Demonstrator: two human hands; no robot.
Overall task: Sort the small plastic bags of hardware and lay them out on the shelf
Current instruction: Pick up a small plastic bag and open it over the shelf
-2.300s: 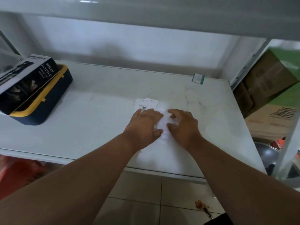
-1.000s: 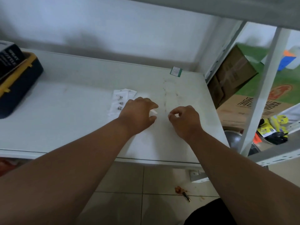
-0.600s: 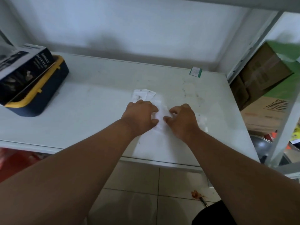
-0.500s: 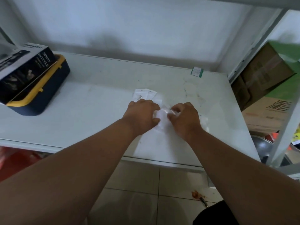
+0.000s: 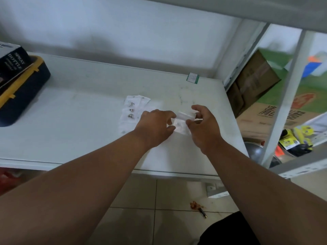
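On shelf (image 5: 74, 121) | both hands pinch one bag (image 5: 182, 122): left hand (image 5: 155, 127), right hand (image 5: 203, 128) | bag looks light, soft, slippery; hold edges | other bags (image 5: 132, 110) lie beside

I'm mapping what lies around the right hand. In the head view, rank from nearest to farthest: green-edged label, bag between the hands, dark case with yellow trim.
From the right hand:
1. Bag between the hands, pinched at its fingertips.
2. Green-edged label, at the shelf's back.
3. Dark case with yellow trim, far left.
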